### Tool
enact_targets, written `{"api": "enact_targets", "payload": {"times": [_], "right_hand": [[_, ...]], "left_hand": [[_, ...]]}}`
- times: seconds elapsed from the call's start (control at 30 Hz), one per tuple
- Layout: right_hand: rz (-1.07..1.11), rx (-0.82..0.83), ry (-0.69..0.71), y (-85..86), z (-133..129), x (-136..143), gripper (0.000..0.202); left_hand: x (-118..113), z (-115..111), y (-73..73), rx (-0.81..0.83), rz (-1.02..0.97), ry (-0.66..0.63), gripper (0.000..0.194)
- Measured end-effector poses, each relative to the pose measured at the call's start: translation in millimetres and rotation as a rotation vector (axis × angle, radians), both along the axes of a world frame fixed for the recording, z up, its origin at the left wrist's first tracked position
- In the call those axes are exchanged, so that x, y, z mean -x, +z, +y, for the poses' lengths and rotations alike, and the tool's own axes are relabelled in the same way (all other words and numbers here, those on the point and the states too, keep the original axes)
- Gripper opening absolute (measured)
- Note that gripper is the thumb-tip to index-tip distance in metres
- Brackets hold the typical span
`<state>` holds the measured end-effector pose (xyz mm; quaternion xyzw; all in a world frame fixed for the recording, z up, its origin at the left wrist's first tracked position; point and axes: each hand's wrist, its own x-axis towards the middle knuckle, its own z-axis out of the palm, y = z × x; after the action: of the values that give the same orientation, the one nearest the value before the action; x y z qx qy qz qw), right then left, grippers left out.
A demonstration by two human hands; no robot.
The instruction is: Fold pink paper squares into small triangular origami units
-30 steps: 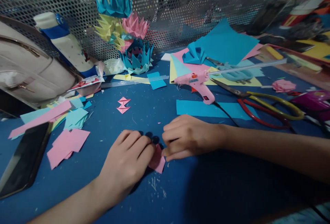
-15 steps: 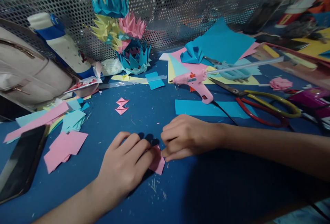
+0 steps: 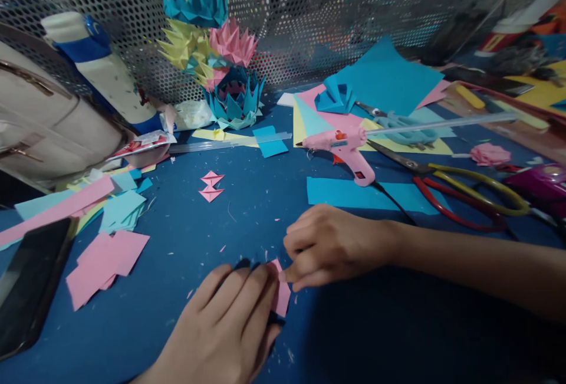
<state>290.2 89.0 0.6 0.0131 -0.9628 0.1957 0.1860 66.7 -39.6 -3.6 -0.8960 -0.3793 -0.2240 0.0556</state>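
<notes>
A small folded piece of pink paper (image 3: 282,295) lies on the blue table between my hands. My left hand (image 3: 230,319) rests over its left side, fingers bent and close together, with the fingertips pressing at the paper. My right hand (image 3: 327,248) is curled, its fingertips touching the paper's right edge. Two small folded pink pieces (image 3: 211,187) sit beyond my left hand. Pink paper squares (image 3: 106,263) are piled at the left, beside light blue squares (image 3: 121,207). A pink glue gun (image 3: 349,148) lies beyond my right hand, near a blue paper strip (image 3: 325,191).
Scissors with red and yellow handles (image 3: 464,186) lie at the right. A phone (image 3: 35,284) and a bottle (image 3: 106,71) are at the left. Paper flowers (image 3: 232,98) stand against the perforated metal panel (image 3: 278,24). The glue gun's cord runs behind my right wrist.
My left hand has moved down and toward me, its fingers now flatter over the pink paper. The paper and my right hand sit slightly lower and further right in view.
</notes>
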Motion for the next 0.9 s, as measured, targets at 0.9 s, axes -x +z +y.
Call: {"api": "enact_targets", "payload": {"times": [0.9], "right_hand": [[-0.026,-0.110,0.008,-0.7,3.4,-1.6,0.020]], "left_hand": [[9.7,9.1,0.2,-0.099,0.140,-0.133,0.040]]}}
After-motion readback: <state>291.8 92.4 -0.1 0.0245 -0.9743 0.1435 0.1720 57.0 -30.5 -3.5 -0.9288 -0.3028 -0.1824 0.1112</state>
